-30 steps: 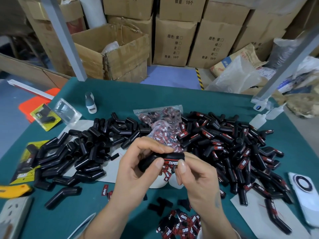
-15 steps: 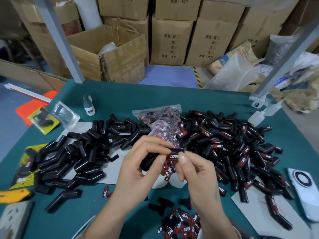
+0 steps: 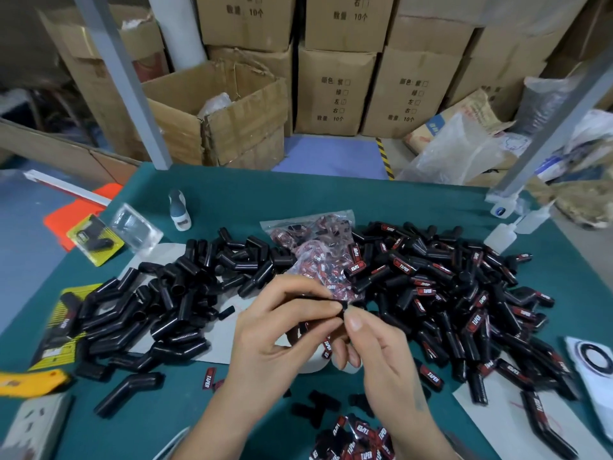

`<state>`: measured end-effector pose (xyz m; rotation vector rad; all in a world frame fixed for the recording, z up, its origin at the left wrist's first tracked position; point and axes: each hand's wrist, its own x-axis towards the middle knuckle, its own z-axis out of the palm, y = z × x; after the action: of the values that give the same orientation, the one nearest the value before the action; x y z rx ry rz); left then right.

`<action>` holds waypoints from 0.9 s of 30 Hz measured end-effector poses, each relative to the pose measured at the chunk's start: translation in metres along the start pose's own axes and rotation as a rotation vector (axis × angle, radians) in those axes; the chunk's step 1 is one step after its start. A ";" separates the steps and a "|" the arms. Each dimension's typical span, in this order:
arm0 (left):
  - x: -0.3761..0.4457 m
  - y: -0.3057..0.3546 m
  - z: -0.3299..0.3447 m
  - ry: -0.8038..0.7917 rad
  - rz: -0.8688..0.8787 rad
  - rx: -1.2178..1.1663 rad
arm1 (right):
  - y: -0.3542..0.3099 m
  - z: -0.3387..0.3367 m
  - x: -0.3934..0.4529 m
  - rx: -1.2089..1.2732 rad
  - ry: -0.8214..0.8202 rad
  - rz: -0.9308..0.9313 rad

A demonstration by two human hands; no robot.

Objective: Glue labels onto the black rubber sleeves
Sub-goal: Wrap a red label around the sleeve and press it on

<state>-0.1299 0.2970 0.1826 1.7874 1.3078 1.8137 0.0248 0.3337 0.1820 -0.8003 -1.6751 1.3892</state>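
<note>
Centre of frame, above the green table (image 3: 331, 200): left hand (image 3: 275, 330) and right hand (image 3: 381, 353) meet fingertip to fingertip. Left fingers curled, thumb and forefinger pinching a black rubber sleeve (image 3: 343, 307); only its end shows between the fingertips, the rest hidden by the hand. Right thumb and forefinger pinch the same sleeve end from the other side; the other right fingers are curled under. Whether a label is on this sleeve cannot be told.

Surroundings:
- Left of the hands: heap of unlabelled sleeves (image 3: 172, 293), partly lying on a white sheet (image 3: 166, 254).
- Right of the hands: larger heap of labelled sleeves (image 3: 464, 293), red-and-black tags visible, spreading to the right edge.
- Directly behind the hands: clear bag of labels (image 3: 315, 247), wedged between the two heaps.
- Bottom centre: loose labels (image 3: 358, 436) in a small heap, near the right wrist; one single label (image 3: 209, 378) lies left of the left wrist.
- Upper left on the table: small glue bottle (image 3: 179, 210), upright, well apart from the hands.
- Right edge: white squeeze bottle (image 3: 501, 235), tilted.
- Far left: yellow retail pack (image 3: 94, 239) and clear blister shell (image 3: 136, 229) side by side.
- Bottom left: power strip (image 3: 36, 423) and yellow cutter (image 3: 30, 381).
- Behind the table: cardboard boxes (image 3: 335, 91), stacked.
</note>
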 end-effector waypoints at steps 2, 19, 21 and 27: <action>0.000 0.000 -0.001 -0.011 0.012 0.016 | 0.000 0.001 -0.001 0.010 -0.009 0.008; -0.001 -0.006 -0.019 -0.175 -0.124 -0.069 | 0.006 -0.010 0.004 0.127 0.016 0.063; 0.000 -0.007 -0.017 -0.176 -0.120 -0.051 | 0.006 -0.010 0.005 0.122 0.024 0.074; -0.004 -0.006 -0.007 -0.080 -0.196 -0.242 | 0.005 -0.011 0.005 0.077 0.061 0.013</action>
<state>-0.1372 0.2945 0.1768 1.5321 1.1356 1.6946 0.0318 0.3436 0.1790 -0.8037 -1.5633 1.4156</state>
